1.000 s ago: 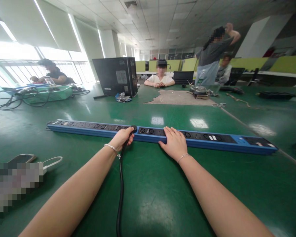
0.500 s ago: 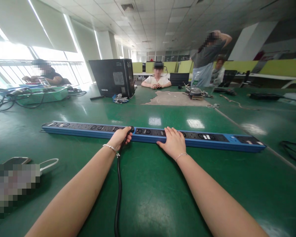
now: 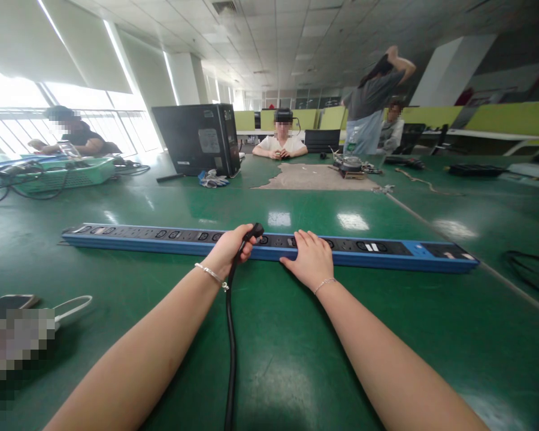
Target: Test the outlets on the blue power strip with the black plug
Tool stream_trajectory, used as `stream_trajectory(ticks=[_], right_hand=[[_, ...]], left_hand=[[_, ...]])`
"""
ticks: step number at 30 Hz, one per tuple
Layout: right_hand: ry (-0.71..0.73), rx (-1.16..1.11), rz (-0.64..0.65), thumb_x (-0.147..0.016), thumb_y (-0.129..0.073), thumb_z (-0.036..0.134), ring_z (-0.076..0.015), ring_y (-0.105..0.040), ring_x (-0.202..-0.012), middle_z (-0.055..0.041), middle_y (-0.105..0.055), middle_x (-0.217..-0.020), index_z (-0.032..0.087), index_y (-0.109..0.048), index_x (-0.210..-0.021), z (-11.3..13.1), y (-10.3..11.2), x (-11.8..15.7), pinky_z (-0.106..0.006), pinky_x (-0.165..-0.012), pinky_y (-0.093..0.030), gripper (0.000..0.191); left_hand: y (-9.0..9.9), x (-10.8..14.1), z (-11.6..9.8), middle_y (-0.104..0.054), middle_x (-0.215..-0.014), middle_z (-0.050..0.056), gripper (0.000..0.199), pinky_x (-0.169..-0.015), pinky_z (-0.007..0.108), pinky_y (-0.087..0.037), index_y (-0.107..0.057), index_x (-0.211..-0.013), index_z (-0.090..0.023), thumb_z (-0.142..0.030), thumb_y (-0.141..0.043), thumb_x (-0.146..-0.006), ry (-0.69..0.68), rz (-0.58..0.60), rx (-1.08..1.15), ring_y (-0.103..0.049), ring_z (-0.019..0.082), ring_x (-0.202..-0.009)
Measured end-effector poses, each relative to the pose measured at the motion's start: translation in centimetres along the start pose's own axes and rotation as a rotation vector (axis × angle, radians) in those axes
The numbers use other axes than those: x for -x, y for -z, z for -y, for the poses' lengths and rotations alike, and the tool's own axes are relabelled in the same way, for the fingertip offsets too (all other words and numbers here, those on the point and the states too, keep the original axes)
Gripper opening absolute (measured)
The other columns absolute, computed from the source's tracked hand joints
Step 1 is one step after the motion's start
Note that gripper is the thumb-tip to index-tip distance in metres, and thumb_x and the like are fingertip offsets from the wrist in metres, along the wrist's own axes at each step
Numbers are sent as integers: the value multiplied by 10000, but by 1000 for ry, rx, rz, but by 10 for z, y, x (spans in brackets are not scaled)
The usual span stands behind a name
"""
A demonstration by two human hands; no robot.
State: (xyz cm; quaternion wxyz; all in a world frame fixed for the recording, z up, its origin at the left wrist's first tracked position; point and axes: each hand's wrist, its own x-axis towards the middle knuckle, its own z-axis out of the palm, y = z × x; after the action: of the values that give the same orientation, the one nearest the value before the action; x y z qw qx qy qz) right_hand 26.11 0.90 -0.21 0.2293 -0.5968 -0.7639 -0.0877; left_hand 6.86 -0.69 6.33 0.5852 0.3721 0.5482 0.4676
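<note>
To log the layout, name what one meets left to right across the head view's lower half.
Grey phone-like slab, white cord loop, left hand gripping black plug, right hand, looped black cable.

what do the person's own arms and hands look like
No sleeve or glove shows on either side. The left hand has a silvery bracelet at the wrist, fairly broad, with a small dangling charm. The right hand has a thinner silvery chain at its wrist. The fingers of the right hand are bare, with no ring that I can make out.
</note>
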Motion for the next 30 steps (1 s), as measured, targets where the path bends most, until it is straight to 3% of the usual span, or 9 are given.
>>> stream_trajectory(ticks=[5, 9, 15, 20, 30], right_hand=[[8, -15, -7, -755, -611, 492, -283, -396, -1284, -131, -509, -1366, 135, -506, -1291, 0, 0, 0, -435, -1046, -272, 653], [0, -34, -23, -745, -620, 482, -285, -395, -1283, -125, -514, -1363, 143, -510, -1287, 0, -2, 1, -437, -1048, -270, 649], [-9, -69, -32, -732, -625, 452, -292, -408, -1271, -121, -520, -1358, 132, -501, -1300, 2, -1, 0, -439, -1059, -264, 664], [72, -176, -28, -767, -567, 331, -231, -496, -1195, -116, -563, -1308, 110, -350, -1414, 6, 3, -4, -373, -1026, -333, 718], [202, -335, -14, -777, -524, 211, -204, -516, -1170, -41, -547, -1339, 243, -379, -1405, 6, 8, -6, -378, -973, -395, 645]], left_hand=[[-36, -14, 9, -364, -346, -53, 399, -319, 171, -212, -506, -568, -159, -383, -423, -888, 66, 6, -115, -300, 42, -273], [-49, -21, 9, -374, -362, -56, 393, -331, 172, -229, -504, -579, -159, -354, -394, -902, 92, -12, -142, -299, 40, -279], [-50, -23, 6, -406, -374, -40, 395, -332, 189, -240, -513, -579, -157, -359, -403, -900, 90, -37, -192, -330, 53, -290], [-48, -18, 4, -411, -375, -37, 390, -335, 190, -253, -509, -579, -161, -357, -403, -898, 89, -50, -220, -342, 59, -297], [-60, -13, 2, -440, -388, -40, 383, -334, 170, -269, -500, -597, -157, -347, -384, -907, 110, -25, -236, -377, 54, -305]])
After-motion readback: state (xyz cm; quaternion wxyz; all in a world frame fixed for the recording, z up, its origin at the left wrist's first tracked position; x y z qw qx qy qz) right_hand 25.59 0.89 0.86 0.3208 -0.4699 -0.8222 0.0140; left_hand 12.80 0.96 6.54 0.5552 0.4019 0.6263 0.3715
